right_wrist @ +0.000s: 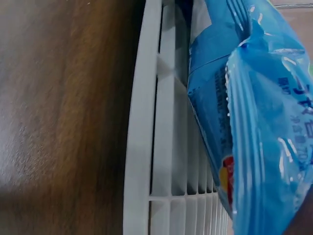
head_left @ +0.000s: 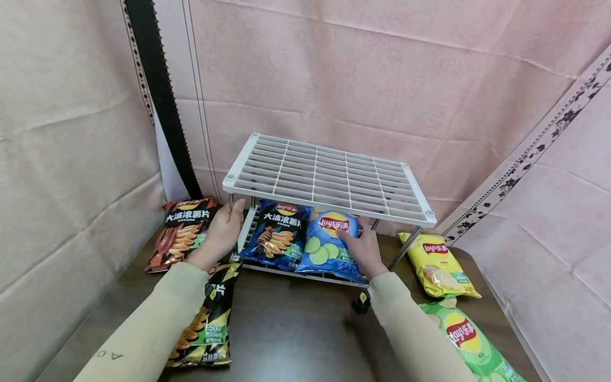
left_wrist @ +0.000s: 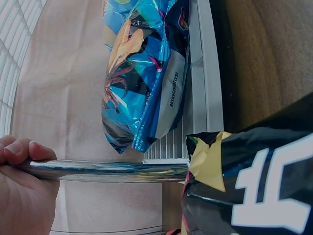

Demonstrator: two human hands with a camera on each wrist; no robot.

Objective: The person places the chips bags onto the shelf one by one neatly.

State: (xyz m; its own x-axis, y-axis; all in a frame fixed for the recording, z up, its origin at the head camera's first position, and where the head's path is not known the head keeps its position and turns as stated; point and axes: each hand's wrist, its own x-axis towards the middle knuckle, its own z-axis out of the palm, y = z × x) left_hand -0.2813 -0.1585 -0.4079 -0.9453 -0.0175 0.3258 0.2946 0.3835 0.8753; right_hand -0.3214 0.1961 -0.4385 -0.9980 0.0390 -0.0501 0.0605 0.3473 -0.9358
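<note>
My left hand (head_left: 223, 232) grips a front metal leg (left_wrist: 107, 171) of the white two-tier rack (head_left: 312, 197), its fingers curled round the bar. On the lower shelf, my right hand (head_left: 364, 248) holds the right side of a blue Lay's chip bag (head_left: 321, 259), thumb across its front and the fingers partly hidden behind it. A dark blue chip bag (head_left: 277, 233) leans beside it on the left, its side seam facing the left wrist view. The blue bag's crimped edge (right_wrist: 244, 147) shows above the lower shelf's grid in the right wrist view.
Left of the rack lies a red-and-black chip bag (head_left: 183, 231), with a black-and-gold one (head_left: 210, 323) in front, under my left forearm. A yellow bag (head_left: 439, 268) and a green bag (head_left: 465, 331) lie at right. Pink cloth (head_left: 372, 74) hangs behind the brown table (head_left: 291, 329).
</note>
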